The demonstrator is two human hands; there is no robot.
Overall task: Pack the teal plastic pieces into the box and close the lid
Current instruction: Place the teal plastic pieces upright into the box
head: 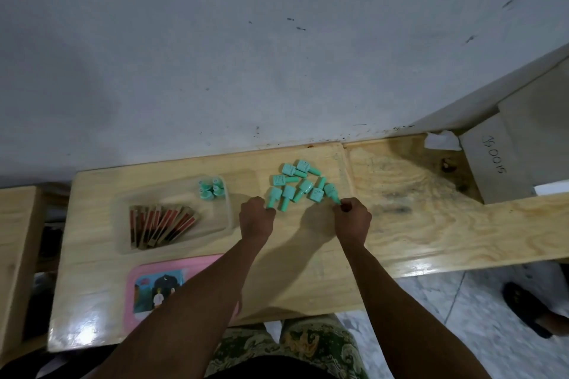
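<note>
Several teal plastic pieces [297,184] lie in a loose heap on the wooden table [308,271], near the wall. My left hand [256,218] pinches the narrow end of the leftmost teal piece [273,197]. My right hand [354,220] pinches the tip of the rightmost teal piece [333,192]. A clear plastic box [229,209] sits to the left of the heap. A few teal pieces [210,188] stand in its far right corner, and a row of brown and red cards [161,224] fills its middle. The pink lid [131,295] lies at the table's front, partly under my left forearm.
A grey wall runs right behind the table. A rough wooden bench [415,194] joins the table on the right, with a cardboard box [505,160] and crumpled white paper [441,140] on it. A sandalled foot [529,311] stands on the tiled floor at right.
</note>
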